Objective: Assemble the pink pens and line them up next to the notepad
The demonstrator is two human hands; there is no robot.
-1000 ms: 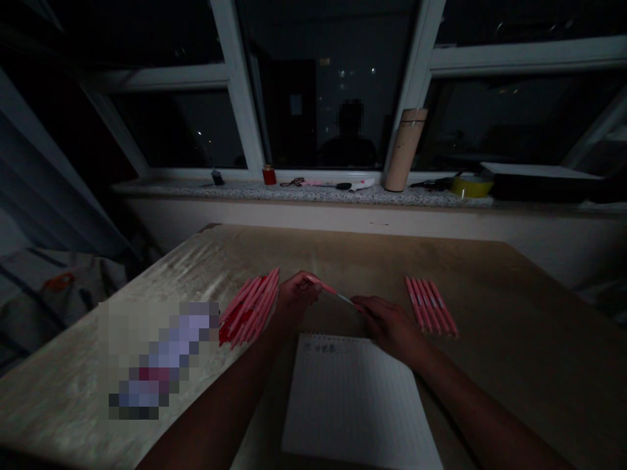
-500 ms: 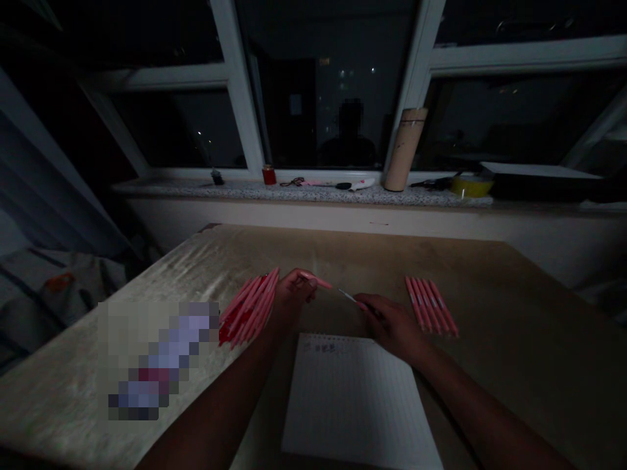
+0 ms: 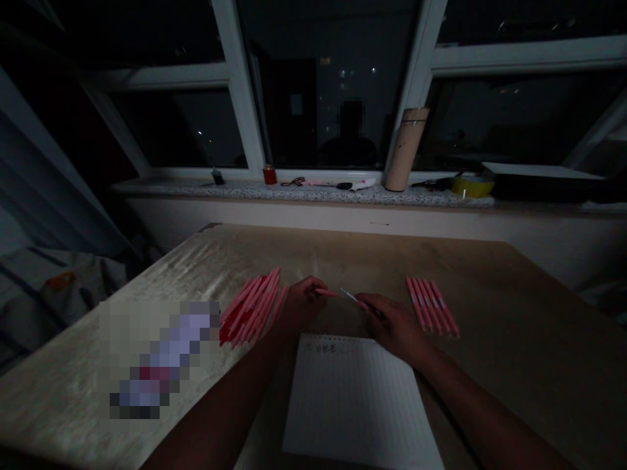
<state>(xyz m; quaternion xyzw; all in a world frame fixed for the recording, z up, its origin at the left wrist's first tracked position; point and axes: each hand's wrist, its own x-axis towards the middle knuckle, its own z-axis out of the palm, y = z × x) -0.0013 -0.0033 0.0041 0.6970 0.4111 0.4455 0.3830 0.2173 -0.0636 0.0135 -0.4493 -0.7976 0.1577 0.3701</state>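
In my left hand (image 3: 302,301), closed fingers grip a pink pen barrel (image 3: 327,292) that points right. My right hand (image 3: 389,320) is closed around a pink pen part (image 3: 361,303), from which a thin pale refill (image 3: 347,293) sticks out to the upper left. The refill's tip and the barrel's end face each other with a small gap between. Left of my left hand lies a loose pile of pink pens (image 3: 252,303) on something red. Several more pink pens (image 3: 431,307) lie side by side in a row beyond my right hand.
A lined notepad (image 3: 360,405) with handwriting at its top lies below my hands. A blurred-out purplish item (image 3: 171,356) is on the table (image 3: 353,254) at left. The windowsill holds a tall beige cylinder (image 3: 407,150), yellow tape (image 3: 471,187) and a red jar (image 3: 269,174).
My left hand has turned and moved slightly, so less of the pink barrel shows. A pen at the pile's right edge has come into view. My right hand has hardly moved.
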